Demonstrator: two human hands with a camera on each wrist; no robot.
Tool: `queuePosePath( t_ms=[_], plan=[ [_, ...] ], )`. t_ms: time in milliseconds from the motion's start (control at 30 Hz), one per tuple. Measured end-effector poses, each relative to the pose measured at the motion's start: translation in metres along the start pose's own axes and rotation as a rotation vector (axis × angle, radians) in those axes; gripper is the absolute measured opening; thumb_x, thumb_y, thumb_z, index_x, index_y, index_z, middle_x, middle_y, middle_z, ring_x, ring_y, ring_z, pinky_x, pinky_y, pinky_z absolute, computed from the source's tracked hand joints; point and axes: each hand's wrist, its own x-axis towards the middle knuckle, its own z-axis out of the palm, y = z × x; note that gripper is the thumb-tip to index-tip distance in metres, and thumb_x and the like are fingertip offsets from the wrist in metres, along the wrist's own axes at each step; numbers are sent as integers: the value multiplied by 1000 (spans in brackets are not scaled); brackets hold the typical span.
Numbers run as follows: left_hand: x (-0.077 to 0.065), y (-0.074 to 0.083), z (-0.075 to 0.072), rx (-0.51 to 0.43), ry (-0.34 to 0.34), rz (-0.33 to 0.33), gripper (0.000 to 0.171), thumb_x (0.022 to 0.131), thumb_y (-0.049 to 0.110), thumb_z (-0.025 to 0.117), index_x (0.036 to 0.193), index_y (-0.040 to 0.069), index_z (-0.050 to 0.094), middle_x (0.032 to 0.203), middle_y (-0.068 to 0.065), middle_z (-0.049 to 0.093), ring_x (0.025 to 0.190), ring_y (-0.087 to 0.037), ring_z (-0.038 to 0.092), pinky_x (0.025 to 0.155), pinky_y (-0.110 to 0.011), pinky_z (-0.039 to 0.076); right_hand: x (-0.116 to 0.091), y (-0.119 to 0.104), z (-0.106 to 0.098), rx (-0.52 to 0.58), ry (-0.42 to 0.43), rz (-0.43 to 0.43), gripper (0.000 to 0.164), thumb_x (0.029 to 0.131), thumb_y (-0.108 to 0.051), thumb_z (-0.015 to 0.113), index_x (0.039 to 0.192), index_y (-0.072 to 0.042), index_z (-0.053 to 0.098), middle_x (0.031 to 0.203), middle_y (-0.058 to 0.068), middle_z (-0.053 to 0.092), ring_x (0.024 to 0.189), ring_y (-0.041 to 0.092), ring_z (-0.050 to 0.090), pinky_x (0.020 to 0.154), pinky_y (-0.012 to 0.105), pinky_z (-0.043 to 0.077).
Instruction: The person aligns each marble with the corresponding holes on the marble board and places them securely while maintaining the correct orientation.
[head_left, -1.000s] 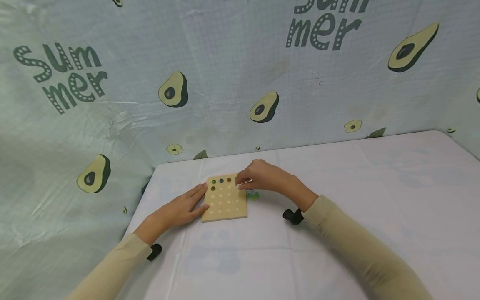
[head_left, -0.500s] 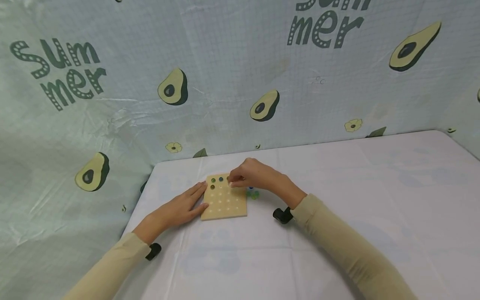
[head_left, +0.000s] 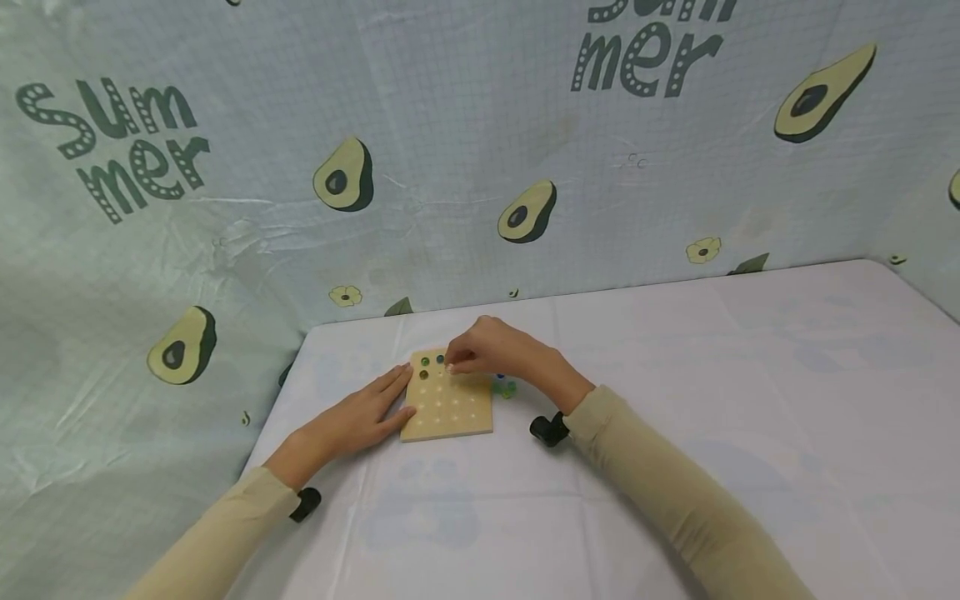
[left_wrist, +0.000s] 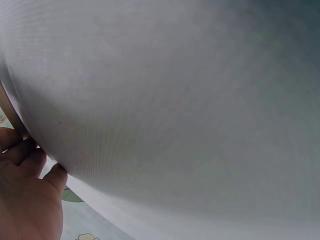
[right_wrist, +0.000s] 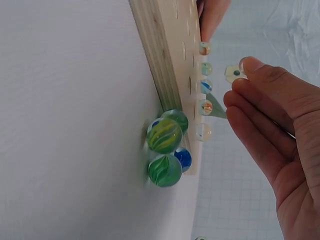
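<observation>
Shifted leftward, the right hand (head_left: 491,348) pinches 1 clear marble (right_wrist: 242,66); I see the board (head_left: 448,417) below it, left edge touched by the left hand (head_left: 363,415), fingers extended.

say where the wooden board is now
In the head view, the wooden board lies on the table just left of centre, the left hand at its left edge, the right hand above its far side and loose marbles beside its right edge.

Head view looks down; wrist views sit close.
</observation>
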Motion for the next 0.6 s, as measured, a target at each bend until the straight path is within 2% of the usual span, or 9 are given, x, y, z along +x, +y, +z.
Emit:
queuePosePath(
  t_ms=[200,600],
  plan=[
    [0,1,-1,6,2,1,80,106,56,42,162,3,18,167,-17,21,152,-34,26,119,-52,30,6,-2,3,6,-5,42,16,96,-22,74,105,-11,81,95,-2,78,77,2,66,73,17,53],
    [-1,3,-5,6,-17,9,79,107,53,43,162,2,19,167,-18,23,149,-38,32,116,-54,34,14,-1,7,11,-29,104,18,94,-23,75,107,-11,80,99,-1,78,85,6,70,76,18,54]
  ],
)
